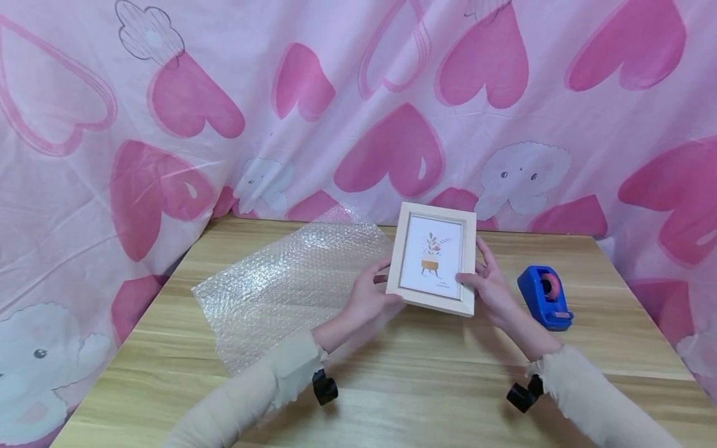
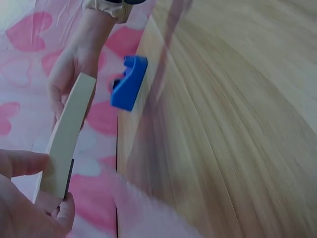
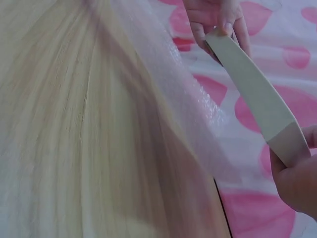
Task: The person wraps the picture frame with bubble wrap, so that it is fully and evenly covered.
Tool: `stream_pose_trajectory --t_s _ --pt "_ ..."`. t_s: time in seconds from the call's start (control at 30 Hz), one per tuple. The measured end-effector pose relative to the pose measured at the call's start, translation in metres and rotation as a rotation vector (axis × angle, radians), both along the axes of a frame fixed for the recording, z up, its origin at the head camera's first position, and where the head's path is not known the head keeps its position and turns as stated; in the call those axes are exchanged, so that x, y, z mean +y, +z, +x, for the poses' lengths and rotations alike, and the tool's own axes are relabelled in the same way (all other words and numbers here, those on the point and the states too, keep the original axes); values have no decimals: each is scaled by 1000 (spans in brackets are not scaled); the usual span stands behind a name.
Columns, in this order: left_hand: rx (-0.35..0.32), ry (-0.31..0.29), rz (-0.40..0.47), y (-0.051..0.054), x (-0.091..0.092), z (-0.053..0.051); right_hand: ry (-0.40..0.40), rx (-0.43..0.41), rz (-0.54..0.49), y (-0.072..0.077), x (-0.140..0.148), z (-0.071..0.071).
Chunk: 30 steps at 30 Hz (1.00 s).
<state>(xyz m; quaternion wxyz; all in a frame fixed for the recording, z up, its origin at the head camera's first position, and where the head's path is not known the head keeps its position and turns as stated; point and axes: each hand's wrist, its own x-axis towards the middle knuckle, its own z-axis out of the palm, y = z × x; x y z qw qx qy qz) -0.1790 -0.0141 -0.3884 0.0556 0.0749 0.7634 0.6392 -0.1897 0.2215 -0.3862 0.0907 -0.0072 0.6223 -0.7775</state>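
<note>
A pale wooden picture frame (image 1: pixel 467 261) with a plant print is held up above the table, face toward the head camera and slightly tilted. My left hand (image 1: pixel 372 298) grips its lower left edge, thumb at the front. On the right edge, my right hand (image 1: pixel 493 286) pinches it with the thumb over the front near the lower corner. Both wrist views show the frame edge-on, the left wrist view with the frame (image 2: pixel 67 134) between thumb and fingers, the right wrist view with the frame (image 3: pixel 255 94) spanning both hands.
A clear bubble wrap sheet (image 1: pixel 280 286) lies flat on the left of the wooden table (image 1: pixel 426 386), its far corner reaching the back edge. Right of the hands stands a blue tape dispenser (image 1: pixel 540 298) with pinkish tape. A pink heart-patterned curtain (image 1: pixel 386 149) hangs behind.
</note>
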Motion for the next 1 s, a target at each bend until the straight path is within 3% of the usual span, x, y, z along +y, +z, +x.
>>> stream_pose_trajectory --t_s 0.2,0.6,0.73,1.0 --pt "64 -8 -1 -1 -26 -4 1 27 -57 -1 -23 -8" --pt "14 10 -71 7 -84 -9 29 -14 -132 -7 -74 -19" --pt "-6 9 -102 0 -107 -11 33 -26 -125 -12 -95 -19" --pt "-51 39 -157 -10 -146 -6 59 -21 -36 -26 -134 -22"
